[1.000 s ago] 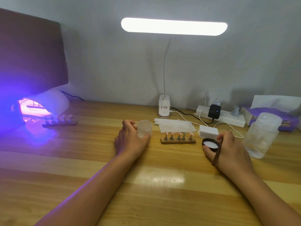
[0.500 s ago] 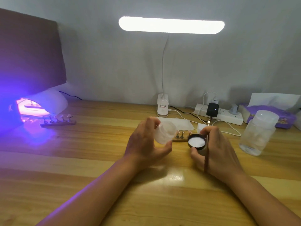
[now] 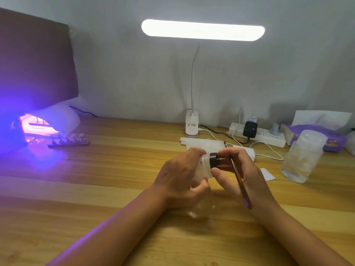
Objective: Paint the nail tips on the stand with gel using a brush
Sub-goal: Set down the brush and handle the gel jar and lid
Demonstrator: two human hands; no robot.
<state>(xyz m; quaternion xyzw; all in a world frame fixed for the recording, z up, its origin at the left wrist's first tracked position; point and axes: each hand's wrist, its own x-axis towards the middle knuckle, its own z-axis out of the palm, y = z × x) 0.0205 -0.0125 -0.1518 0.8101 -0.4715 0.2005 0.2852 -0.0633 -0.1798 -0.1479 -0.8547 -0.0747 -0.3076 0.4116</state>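
Observation:
My left hand point(image 3: 180, 177) grips a small translucent gel jar point(image 3: 203, 167), tipped on its side above the table's middle. My right hand point(image 3: 242, 173) holds the jar's black lid point(image 3: 214, 160) against the jar's mouth, fingers around it. A thin dark brush point(image 3: 241, 184) is tucked in the same right hand, its handle pointing back toward my wrist. The nail-tip stand that stood in the middle is hidden behind my hands. A second wooden stand with several nail tips point(image 3: 69, 140) sits at the left, in front of the lit UV lamp point(image 3: 51, 120).
A desk lamp point(image 3: 192, 127) stands at the back centre, with a white tissue point(image 3: 203, 144) before it. A power strip point(image 3: 259, 135) with cables lies back right. A clear lidded jar point(image 3: 303, 158) and a purple tissue box point(image 3: 326, 137) are at the right. A white paper square point(image 3: 268, 174) lies near my right hand.
Both hands lifted from the table and came together. The jar was tipped sideways and the black lid, first apart in my right hand, now sits on the jar's mouth.

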